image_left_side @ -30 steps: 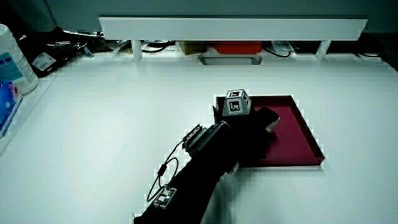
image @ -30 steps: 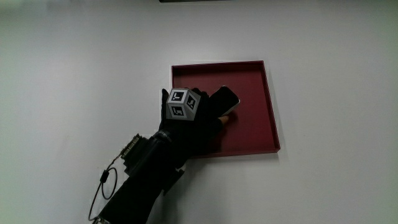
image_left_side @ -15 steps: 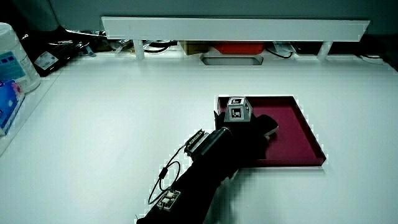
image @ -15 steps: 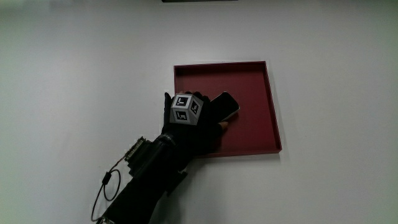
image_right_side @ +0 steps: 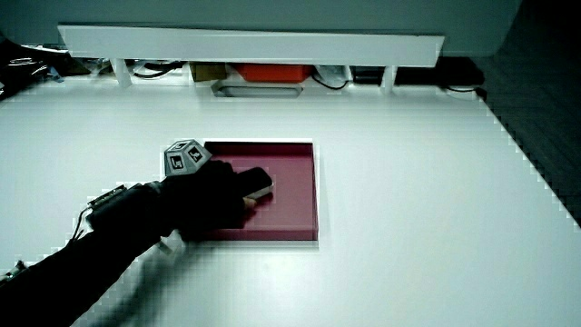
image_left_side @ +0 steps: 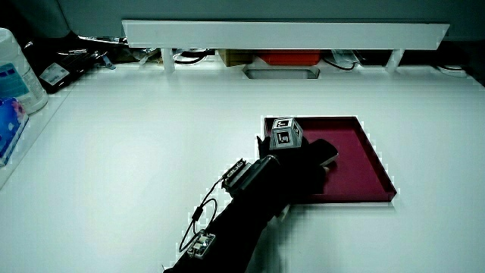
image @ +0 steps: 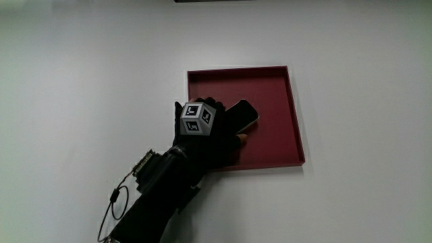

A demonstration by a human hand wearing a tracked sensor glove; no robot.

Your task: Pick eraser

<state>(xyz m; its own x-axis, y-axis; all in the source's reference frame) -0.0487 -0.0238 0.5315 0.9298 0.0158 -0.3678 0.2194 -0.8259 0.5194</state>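
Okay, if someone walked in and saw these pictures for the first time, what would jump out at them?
First the dark red tray, the only strong colour on the white table. Next the hand in its black glove, over the part of the tray nearer the person, with the patterned cube on its back. Its grip is closed on a dark, pale-edged eraser, whose end juts out over the tray floor.
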